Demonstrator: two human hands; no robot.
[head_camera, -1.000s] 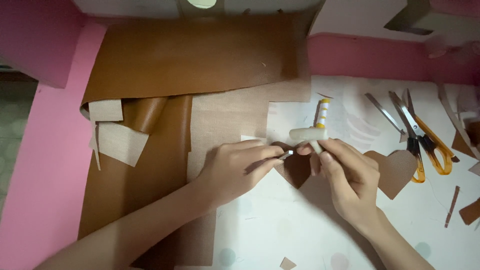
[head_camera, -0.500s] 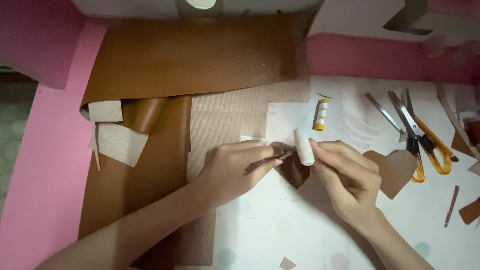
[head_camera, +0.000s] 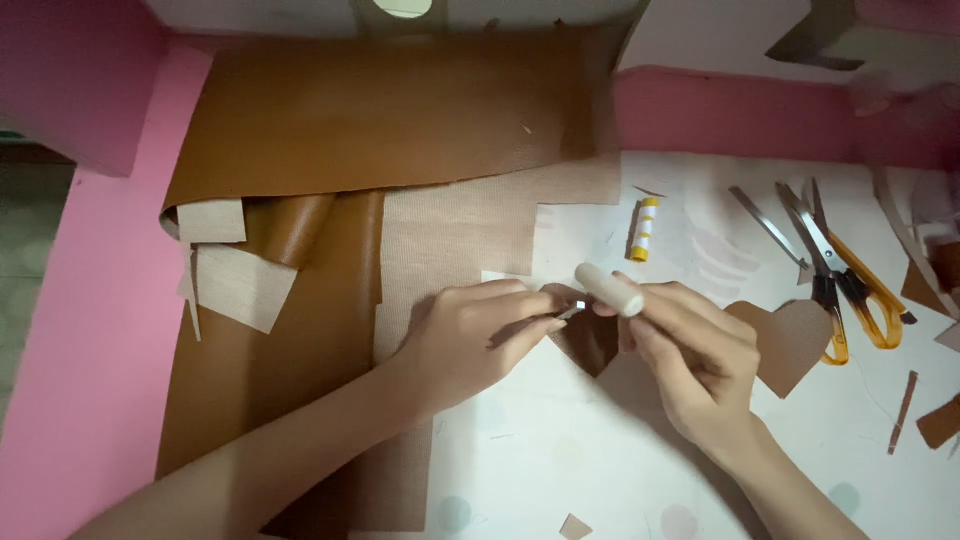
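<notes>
R hand (head_camera: 690, 360) grips white glue stick (head_camera: 608, 290), long axis angled up-left, tip just above dark heart piece (head_camera: 588, 340). L hand (head_camera: 470, 340) pinches heart's left edge, flat on table (head_camera: 560, 450). Beyond: yellow cap (head_camera: 645, 228), scissors (head_camera: 840, 270).

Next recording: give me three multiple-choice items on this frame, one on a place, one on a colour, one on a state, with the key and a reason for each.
1. Where do the scissors lie?
A. right of the hands
B. on the big brown sheet
C. in the left hand

2. What colour are the scissors' handles?
A. blue
B. orange
C. green

3. What does the right hand do?
A. rests flat and empty
B. holds a whitish cylinder
C. grips the scissors

Key: 1 A, they lie on the white table at far right. 2 B, orange loops show. 3 B, fingers wrap the cylinder over the dark heart piece.
</notes>
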